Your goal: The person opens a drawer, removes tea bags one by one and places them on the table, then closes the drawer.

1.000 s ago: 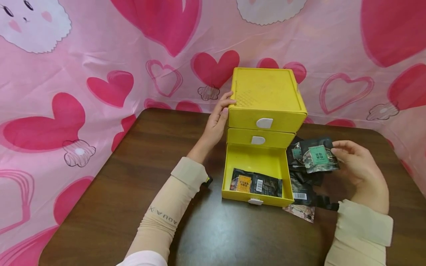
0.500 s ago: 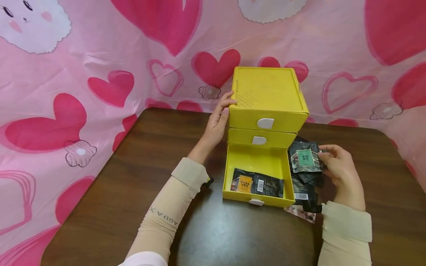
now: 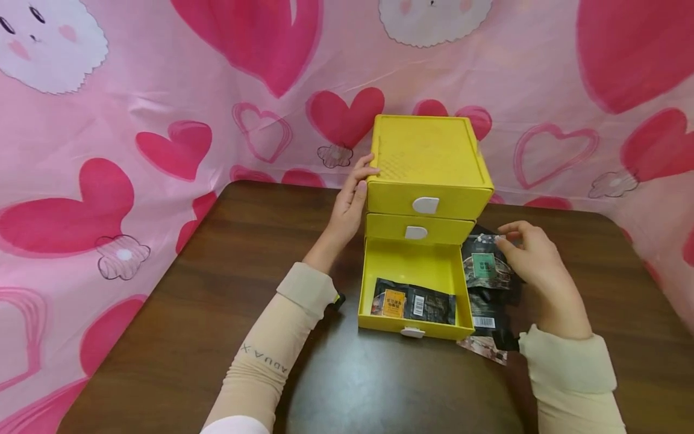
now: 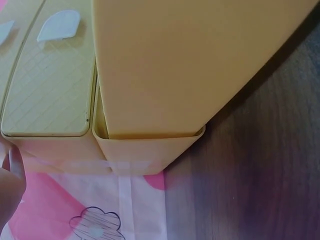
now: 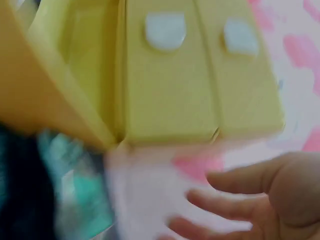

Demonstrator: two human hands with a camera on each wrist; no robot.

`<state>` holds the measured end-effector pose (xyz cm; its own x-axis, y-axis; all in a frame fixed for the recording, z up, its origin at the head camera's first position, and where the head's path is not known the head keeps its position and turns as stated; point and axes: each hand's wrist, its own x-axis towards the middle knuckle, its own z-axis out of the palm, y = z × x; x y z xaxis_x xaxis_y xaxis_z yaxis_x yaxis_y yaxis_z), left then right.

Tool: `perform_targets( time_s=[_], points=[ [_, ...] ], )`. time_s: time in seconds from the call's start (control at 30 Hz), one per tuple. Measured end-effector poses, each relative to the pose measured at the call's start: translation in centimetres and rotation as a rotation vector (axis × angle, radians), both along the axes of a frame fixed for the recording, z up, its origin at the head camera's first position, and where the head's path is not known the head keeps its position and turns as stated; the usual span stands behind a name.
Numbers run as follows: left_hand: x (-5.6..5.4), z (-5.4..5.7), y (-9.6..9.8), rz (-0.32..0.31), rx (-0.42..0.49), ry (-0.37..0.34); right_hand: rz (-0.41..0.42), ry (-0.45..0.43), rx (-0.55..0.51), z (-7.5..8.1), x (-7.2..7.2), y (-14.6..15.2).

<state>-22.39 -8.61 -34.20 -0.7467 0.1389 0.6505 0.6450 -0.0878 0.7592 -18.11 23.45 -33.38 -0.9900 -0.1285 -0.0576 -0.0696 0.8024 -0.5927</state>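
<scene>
A yellow three-drawer box (image 3: 428, 150) stands on the table, its bottom drawer (image 3: 417, 256) pulled out. Against the box's upper left side rests my left hand (image 3: 348, 205), fingers extended along it. To the right of the drawer lies a black food pouch (image 3: 484, 268) with a green label, on top of other dark pouches. My right hand (image 3: 534, 256) is just beside this pouch, and the right wrist view shows its fingers (image 5: 230, 205) spread and holding nothing. Inside the drawer's front lie a pouch with an orange label (image 3: 394, 303) and a dark pouch with a barcode (image 3: 436, 306).
Below the green-labelled pouch, a barcoded pouch (image 3: 484, 321) and a pink-patterned pouch (image 3: 484, 348) stick out along the drawer's right wall. The two upper drawers, with white handles (image 3: 425, 205), are closed. Behind the brown table (image 3: 260, 241) hangs a pink heart-print cloth (image 3: 244, 60).
My right hand moved left with the green-labelled pouch, laid it on the pile beside the drawer and let go. My left hand stayed on the box.
</scene>
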Motion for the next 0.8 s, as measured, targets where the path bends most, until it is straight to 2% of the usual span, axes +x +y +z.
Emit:
perform_targets(
  time_s=[0.2, 0.3, 0.4, 0.5, 0.6, 0.67, 0.8],
  points=[
    [-0.2, 0.3, 0.0, -0.007, 0.008, 0.012, 0.365, -0.103, 0.051, 3.1, -0.6, -5.0],
    [-0.1, 0.3, -0.1, -0.004, 0.008, 0.012, 0.523, -0.187, 0.057, 3.4, -1.8, -7.8],
    [-0.2, 0.0, -0.2, 0.000, 0.005, 0.003, 0.628, -0.306, 0.062, 2.8, -3.2, -10.3],
    [-0.9, -0.9, -0.3, -0.006, -0.005, -0.003, 0.686, -0.384, 0.120, 1.7, -4.4, -12.4],
    [-1.8, -1.8, -0.3, -0.010, -0.007, 0.001, 0.735, -0.383, 0.241, 0.7, -4.9, -14.2],
    [-2.1, -2.0, -0.3, -0.005, -0.005, 0.010, 0.762, -0.385, 0.303, 0.1, -4.9, -15.2],
    [-2.2, -2.2, -0.3, 0.001, -0.004, 0.027, 0.708, -0.525, 0.335, -1.0, -4.6, -16.7]
  ],
)
